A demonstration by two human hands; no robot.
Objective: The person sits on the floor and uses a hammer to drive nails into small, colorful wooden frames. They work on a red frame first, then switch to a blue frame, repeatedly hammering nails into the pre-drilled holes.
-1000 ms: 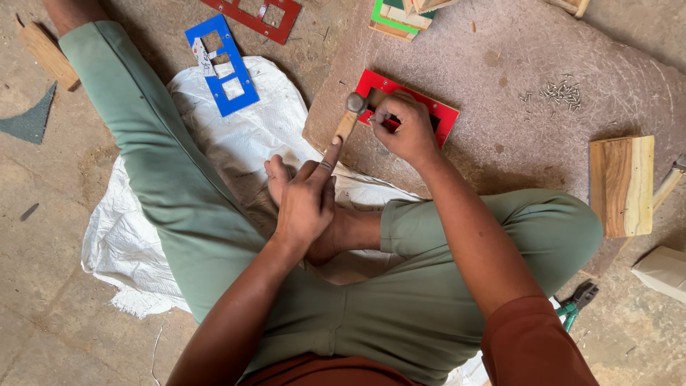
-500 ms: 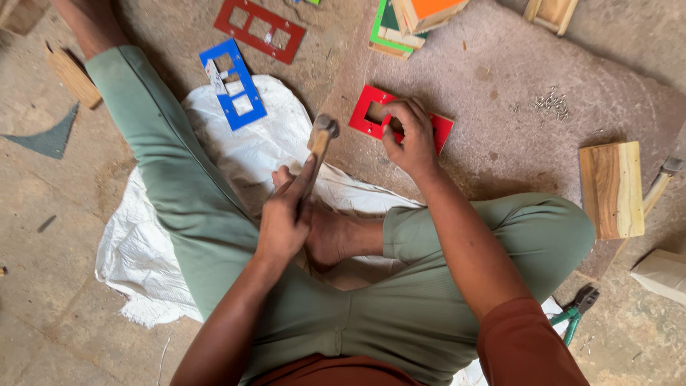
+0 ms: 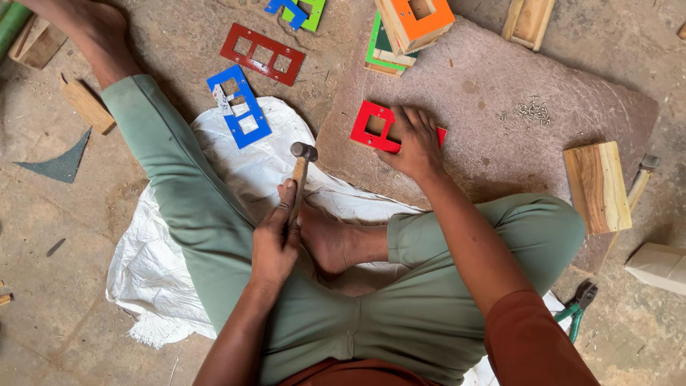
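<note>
Red plastic frame (image 3: 373,126), with square cut-outs, lies flat on a brownish stone slab (image 3: 500,143) set on the floor. The right hand (image 3: 413,143) presses down on the frame's right part, fingers (image 3: 409,118) spread a little and laid flat over it, so that end is hidden; nothing is clamped, the hand only bears on it.

The left hand (image 3: 275,243) is closed around the wooden handle of a hammer (image 3: 300,171), thumb lying along the handle. The hammer stands tilted up and away from the body, its dark metal head over a white sack (image 3: 164,257) spread under the person, left of the slab and apart from the red frame.

The person sits on the floor in green trousers, one leg stretched out to the left, the other folded, with a bare foot (image 3: 332,243) just beside the left hand.

A small heap of nails (image 3: 530,111) lies on the slab to the right of the right hand. A blue frame (image 3: 239,107) rests at the sack's upper edge, and a dark red frame (image 3: 261,53) lies above it on the floor. An orange-faced wooden box (image 3: 418,20) stands at the slab's top edge. A wood block (image 3: 597,187) lies at the slab's right edge, and green-handled pliers (image 3: 579,304) lie by the folded knee.
</note>
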